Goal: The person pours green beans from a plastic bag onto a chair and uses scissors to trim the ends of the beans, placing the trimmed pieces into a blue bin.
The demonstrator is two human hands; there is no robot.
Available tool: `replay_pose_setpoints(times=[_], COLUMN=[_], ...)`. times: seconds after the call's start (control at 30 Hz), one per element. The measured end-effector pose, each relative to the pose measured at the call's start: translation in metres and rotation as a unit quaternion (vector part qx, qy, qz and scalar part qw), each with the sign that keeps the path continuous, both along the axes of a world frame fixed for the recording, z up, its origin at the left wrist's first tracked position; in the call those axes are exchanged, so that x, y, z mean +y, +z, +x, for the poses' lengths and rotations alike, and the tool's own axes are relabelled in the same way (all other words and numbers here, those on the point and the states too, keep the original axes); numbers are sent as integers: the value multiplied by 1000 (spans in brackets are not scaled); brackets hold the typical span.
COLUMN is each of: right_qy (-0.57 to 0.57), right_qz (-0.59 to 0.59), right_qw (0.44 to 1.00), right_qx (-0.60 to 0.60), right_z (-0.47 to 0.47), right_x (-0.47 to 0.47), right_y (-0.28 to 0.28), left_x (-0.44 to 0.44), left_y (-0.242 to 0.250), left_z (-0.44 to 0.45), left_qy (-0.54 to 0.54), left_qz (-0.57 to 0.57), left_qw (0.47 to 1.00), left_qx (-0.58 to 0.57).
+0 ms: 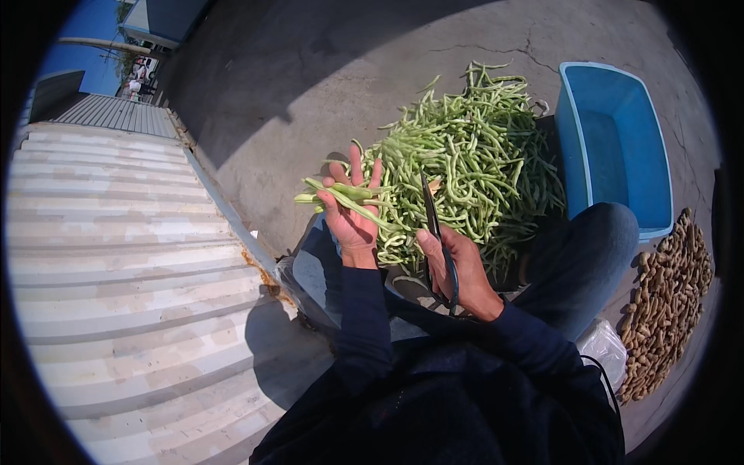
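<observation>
My left hand (357, 232) is turned palm up, with several green beans (351, 200) lying across it under the thumb. The other fingers are spread. In my right hand (468, 276) is a pair of scissors (430, 209), dark-handled, its blades pointing away from me and looking nearly together. The scissors are apart from the beans in my left hand. Beyond and below both hands, a large heap of green beans (476, 148) covers part of the concrete ground. The lower edge of the heap is partly hidden by my hands and legs.
A blue plastic tub (572, 157) stands right of the heap, by my bent knee (607, 232). Peanuts in their shells (668, 314) are spread on the ground at right, beside a see-through plastic bag (604, 351). A corrugated metal wall (128, 250) runs along my left.
</observation>
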State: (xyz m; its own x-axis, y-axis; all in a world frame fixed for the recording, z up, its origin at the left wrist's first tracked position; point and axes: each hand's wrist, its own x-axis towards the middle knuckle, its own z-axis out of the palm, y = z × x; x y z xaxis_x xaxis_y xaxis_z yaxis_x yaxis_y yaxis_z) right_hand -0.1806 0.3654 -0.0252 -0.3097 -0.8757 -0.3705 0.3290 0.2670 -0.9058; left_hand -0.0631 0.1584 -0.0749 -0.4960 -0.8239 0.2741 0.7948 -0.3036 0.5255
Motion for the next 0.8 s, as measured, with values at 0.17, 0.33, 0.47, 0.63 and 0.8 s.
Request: replay_pose_setpoints(times=[0.17, 0.33, 0.47, 0.63, 0.8], right_qy=[47, 103, 95, 93, 112], right_qz=[-27, -22, -37, -56, -92], right_qw=[999, 991, 981, 981, 976], right_qx=[-2, 85, 166, 159, 164], right_z=[2, 18, 34, 31, 19], right_x=[16, 23, 20, 12, -12], right_y=[-2, -17, -32, -24, -20], left_x=[-4, -7, -6, 3, 15], left_y=[-8, -6, -4, 6, 17], left_z=[6, 5, 4, 2, -4], left_qy=[75, 125, 147, 165, 137], left_qz=[76, 143, 177, 174, 160], left_qw=[994, 981, 972, 968, 974], left_qx=[-6, -34, -47, -74, -85])
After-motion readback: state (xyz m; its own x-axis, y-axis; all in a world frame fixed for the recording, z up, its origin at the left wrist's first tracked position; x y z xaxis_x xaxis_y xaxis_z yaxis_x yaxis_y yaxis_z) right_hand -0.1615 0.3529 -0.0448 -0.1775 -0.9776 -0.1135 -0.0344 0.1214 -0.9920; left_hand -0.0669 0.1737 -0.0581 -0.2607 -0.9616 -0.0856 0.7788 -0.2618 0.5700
